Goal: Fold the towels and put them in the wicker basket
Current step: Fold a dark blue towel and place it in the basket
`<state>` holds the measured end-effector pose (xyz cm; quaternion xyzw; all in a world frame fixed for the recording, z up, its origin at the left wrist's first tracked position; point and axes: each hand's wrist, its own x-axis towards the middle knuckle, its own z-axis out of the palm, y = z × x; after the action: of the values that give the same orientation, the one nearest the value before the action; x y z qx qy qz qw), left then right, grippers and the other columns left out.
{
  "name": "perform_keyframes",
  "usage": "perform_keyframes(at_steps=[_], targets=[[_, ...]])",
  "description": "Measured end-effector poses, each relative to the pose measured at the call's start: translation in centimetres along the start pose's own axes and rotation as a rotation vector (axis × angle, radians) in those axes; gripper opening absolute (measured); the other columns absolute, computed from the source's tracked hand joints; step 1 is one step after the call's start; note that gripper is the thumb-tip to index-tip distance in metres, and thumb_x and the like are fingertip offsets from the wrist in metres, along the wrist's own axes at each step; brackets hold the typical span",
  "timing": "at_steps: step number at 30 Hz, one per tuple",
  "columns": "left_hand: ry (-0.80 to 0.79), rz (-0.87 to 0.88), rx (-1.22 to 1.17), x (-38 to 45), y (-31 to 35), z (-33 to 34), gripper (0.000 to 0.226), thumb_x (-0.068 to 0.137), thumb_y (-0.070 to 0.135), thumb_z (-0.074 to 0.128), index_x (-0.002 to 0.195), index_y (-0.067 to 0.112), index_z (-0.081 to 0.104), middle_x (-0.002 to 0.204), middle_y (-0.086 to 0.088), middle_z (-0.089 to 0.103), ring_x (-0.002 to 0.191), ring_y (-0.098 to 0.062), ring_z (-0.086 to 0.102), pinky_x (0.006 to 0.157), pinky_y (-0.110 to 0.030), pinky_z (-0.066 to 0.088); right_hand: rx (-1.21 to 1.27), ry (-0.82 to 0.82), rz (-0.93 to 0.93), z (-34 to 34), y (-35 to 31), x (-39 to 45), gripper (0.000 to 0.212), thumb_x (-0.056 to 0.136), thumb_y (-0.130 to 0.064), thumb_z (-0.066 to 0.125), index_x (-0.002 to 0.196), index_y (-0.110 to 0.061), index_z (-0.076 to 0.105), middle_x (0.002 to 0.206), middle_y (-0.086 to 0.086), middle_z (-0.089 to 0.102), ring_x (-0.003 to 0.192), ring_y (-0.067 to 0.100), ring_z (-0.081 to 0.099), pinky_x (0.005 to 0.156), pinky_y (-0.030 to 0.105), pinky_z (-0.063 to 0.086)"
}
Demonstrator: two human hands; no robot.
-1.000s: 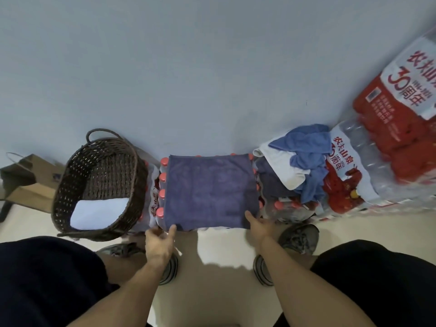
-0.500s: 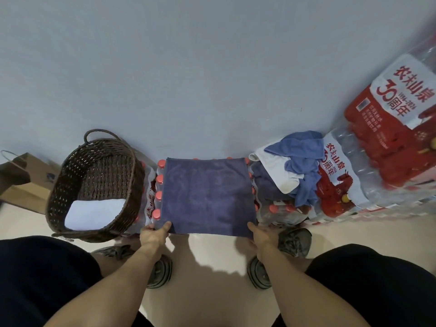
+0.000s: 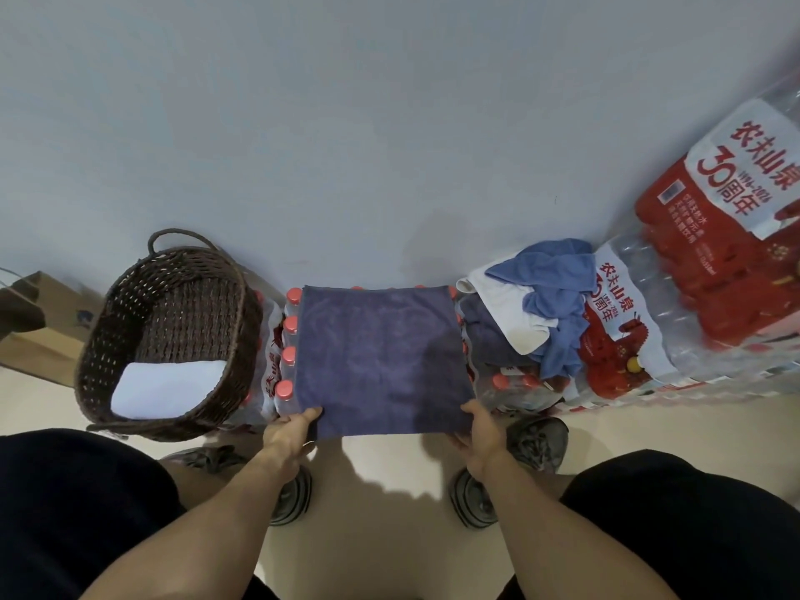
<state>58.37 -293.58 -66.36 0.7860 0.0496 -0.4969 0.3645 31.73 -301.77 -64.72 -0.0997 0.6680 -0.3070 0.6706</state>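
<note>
Two hands (image 3: 290, 430) (image 3: 480, 430) — square, plush purple towel (image 3: 381, 361) pinched flat

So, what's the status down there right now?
Left hand and right hand each pinch a near corner of the purple towel. Towel flat on bottles. Basket holds one white towel. Nothing blocking.

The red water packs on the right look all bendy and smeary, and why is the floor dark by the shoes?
Head view: the wide lens stretches the edges, so the red water packs lean and blur; head view: the person blocks light from above, casting shadows on the floor.
</note>
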Motion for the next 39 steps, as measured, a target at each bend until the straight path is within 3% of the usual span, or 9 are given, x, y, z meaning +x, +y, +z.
perform_keyframes(at_steps=[6, 9, 13, 17, 21, 28, 33, 36, 39], targets=[[0.013, -0.087, -0.063, 0.6, 0.1, -1.5, 0.03, 0.078, 0.008, 0.08, 0.098, -0.004, 0.061, 0.092, -0.022, 0.065, 0.068, -0.031, 0.058, 0.056, -0.036, 0.051, 0.022, 0.176, -0.035, 0.3, 0.2, 0.8, 0.007, 0.088, -0.008, 0.064, 0.084, -0.013, 0.061, 0.087, 0.009, 0.067, 0.082, 0.028, 0.064, 0.073, 0.043, 0.056], [0.045, -0.085, -0.051, 0.8, 0.8, -2.8, 0.024, 0.081, 0.004, 0.075, 0.096, -0.006, 0.058, 0.072, -0.018, 0.062, 0.052, -0.025, 0.055, 0.039, -0.024, 0.046, -0.233, 0.355, -0.178, -0.2, 0.7, 1.1, 0.014, 0.083, -0.01, 0.073, 0.075, -0.007, 0.062, 0.094, 0.02, 0.069, 0.089, 0.038, 0.066, 0.085, 0.051, 0.055], [-0.005, 0.04, 0.228, -0.3, 3.1, -3.3, 0.016, 0.086, -0.003, 0.067, 0.083, 0.0, 0.052, 0.053, -0.014, 0.054, 0.034, -0.017, 0.044, 0.033, -0.019, 0.032, -0.65, 0.428, -0.365, -0.2, 0.2, 0.4, 0.022, 0.085, -0.019, 0.072, 0.069, -0.005, 0.063, 0.082, 0.017, 0.068, 0.088, 0.038, 0.066, 0.071, 0.03, 0.042], [-0.081, 0.122, 0.389, -2.8, 5.9, -4.0, 0.036, 0.081, -0.012, 0.061, 0.101, 0.011, 0.042, 0.079, -0.023, 0.056, 0.049, -0.023, 0.051, 0.038, -0.023, 0.035, -0.813, 0.182, -0.088, 0.2, -2.4, 0.8, 0.017, 0.082, -0.014, 0.066, 0.091, 0.001, 0.065, 0.064, 0.016, 0.061, 0.054, 0.028, 0.058, 0.053, 0.03, 0.043], [-0.21, 0.081, 0.472, -4.4, 7.6, -4.4, 0.021, 0.088, -0.01, 0.046, 0.093, 0.009, 0.053, 0.073, -0.017, 0.056, 0.044, -0.021, 0.051, 0.034, -0.018, 0.034, -0.922, 0.051, -0.052, 0.6, -6.7, 0.3, 0.012, 0.084, -0.012, 0.06, 0.075, -0.005, 0.057, 0.041, 0.009, 0.049, 0.034, 0.017, 0.039, 0.043, 0.021, 0.031], [-0.371, -0.023, 0.082, -3.2, 8.9, -4.9, 0.01, 0.096, 0.012, 0.052, 0.09, 0.007, 0.059, 0.063, -0.009, 0.05, 0.04, -0.014, 0.043, 0.034, -0.018, 0.027, -0.547, -0.258, 0.075, 0.9, -10.8, -2.0, 0.011, 0.093, -0.016, 0.064, 0.095, -0.009, 0.071, 0.061, 0.003, 0.051, 0.048, 0.012, 0.042, 0.045, 0.024, 0.038], [-0.499, 0.128, -0.098, -3.4, 10.4, -4.6, 0.034, 0.079, 0.007, 0.074, 0.11, -0.001, 0.064, 0.084, -0.013, 0.069, 0.064, -0.016, 0.068, 0.055, -0.022, 0.057, -0.32, -0.451, -0.013, 2.0, -12.5, -2.0, 0.026, 0.086, 0.001, 0.068, 0.111, -0.005, 0.068, 0.087, 0.011, 0.068, 0.075, 0.02, 0.066, 0.062, 0.029, 0.059], [-0.364, 0.295, 0.099, -3.0, 10.8, -3.8, 0.047, 0.074, -0.014, 0.073, 0.116, 0.004, 0.063, 0.103, -0.015, 0.071, 0.084, -0.024, 0.071, 0.07, -0.029, 0.059, -0.454, -0.474, -0.127, 3.7, -13.6, -1.3, 0.038, 0.081, 0.009, 0.07, 0.113, -0.009, 0.068, 0.098, 0.013, 0.074, 0.088, 0.024, 0.071, 0.064, 0.028, 0.059], [-0.17, 0.445, 0.228, -1.8, 11.8, -2.9, 0.023, 0.084, -0.008, 0.067, 0.106, 0.001, 0.068, 0.085, -0.011, 0.071, 0.067, -0.019, 0.066, 0.066, -0.031, 0.057, -0.629, -0.412, -0.193, 5.3, -14.8, 0.3, 0.029, 0.083, 0.005, 0.07, 0.109, -0.01, 0.068, 0.099, 0.015, 0.075, 0.089, 0.025, 0.074, 0.06, 0.026, 0.058]])
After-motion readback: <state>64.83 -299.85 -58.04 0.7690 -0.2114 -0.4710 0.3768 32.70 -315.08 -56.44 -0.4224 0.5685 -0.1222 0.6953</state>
